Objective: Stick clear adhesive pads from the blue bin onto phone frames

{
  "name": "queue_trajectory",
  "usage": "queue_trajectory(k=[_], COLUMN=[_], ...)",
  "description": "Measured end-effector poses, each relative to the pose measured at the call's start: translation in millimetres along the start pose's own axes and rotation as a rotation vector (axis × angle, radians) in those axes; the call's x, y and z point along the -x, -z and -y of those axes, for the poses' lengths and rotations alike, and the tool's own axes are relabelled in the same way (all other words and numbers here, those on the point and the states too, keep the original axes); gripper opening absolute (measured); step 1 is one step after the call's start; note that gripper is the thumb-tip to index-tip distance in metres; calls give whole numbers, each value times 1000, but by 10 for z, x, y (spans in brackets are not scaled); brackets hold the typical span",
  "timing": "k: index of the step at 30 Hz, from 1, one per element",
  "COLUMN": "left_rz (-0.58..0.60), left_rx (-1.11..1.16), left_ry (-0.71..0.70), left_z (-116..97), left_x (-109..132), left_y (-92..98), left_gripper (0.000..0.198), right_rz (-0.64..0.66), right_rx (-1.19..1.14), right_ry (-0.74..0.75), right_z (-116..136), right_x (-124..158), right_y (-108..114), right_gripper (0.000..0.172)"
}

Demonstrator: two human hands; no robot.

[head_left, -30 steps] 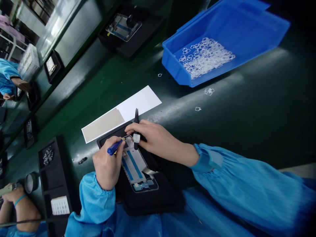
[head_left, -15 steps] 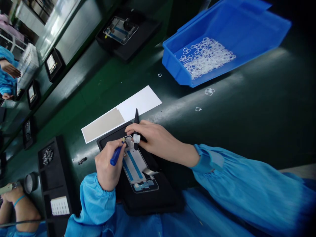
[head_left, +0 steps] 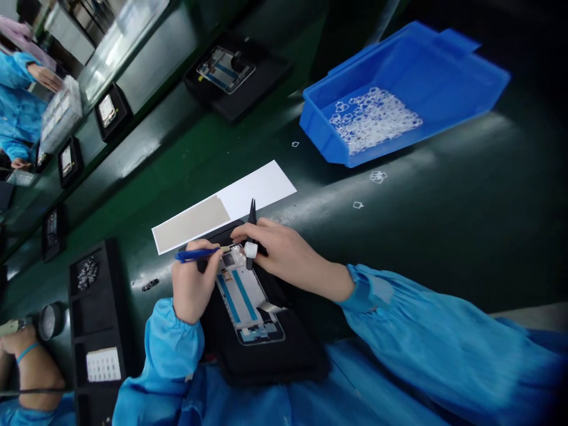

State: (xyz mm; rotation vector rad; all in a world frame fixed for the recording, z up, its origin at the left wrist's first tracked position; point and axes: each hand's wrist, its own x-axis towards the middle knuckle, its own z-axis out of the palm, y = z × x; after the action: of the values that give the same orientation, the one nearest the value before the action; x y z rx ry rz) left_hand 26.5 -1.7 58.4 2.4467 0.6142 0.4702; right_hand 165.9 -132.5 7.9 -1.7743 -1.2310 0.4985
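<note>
A phone frame (head_left: 242,296) with blue strips lies in a black padded tray (head_left: 297,349) before me. My left hand (head_left: 193,281) is closed around a blue pen-like tool (head_left: 195,255), whose pale tip reaches the upper end of the frame. Black tweezers (head_left: 252,213) with a white wrap (head_left: 251,249) are in my right hand (head_left: 288,251), their points facing away from the frame. My right fingertips are at the frame's top edge; whether they touch it I cannot tell. A silvery flap (head_left: 270,307) stands up at the frame's right side.
A white card (head_left: 261,186) lies beyond the tray. Behind it stands a blue bin (head_left: 452,89) of small white frames, with several loose nearby. At left is a black compartment tray (head_left: 95,319). Another phone frame (head_left: 226,70) sits further back. Co-workers' hands (head_left: 47,76) show at far left.
The blue tool in my left hand has swung from steeply slanted to nearly level. My right hand keeps the tweezers near the frame's top. The view has shifted slightly.
</note>
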Motion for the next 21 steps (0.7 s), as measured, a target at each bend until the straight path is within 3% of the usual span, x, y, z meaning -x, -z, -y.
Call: queue_trajectory(k=[3,5,6,11,15,18,21], left_rz=[-213,-335,-328,45,107,141,255], left_rx=[250,274,224,-348,-621,-702,-733], left_ry=[62,17,-20,-275,-384,-383,-341], left_z=[48,53,49,35,85,120,89], left_x=[6,40,71,300,380,343,282], left_y=[63,134,163,83,-97,-143,-118], left_gripper=[5,7,12,25,37,39,37], right_rz=[6,5,1,-140,-297,-394,-433], right_rx=[11,0,-12,-138,-308,-307,-340], right_ry=[-13,-21,-23,-42,-104,-135,-173], right_z=[-5,-10,-13,4,38,25,-14], right_x=[-7,-8,-6,15,27,19,-15], right_y=[-12,-19,-22,5,67,82,75], right_gripper=[38,36,35,24,22,33,39])
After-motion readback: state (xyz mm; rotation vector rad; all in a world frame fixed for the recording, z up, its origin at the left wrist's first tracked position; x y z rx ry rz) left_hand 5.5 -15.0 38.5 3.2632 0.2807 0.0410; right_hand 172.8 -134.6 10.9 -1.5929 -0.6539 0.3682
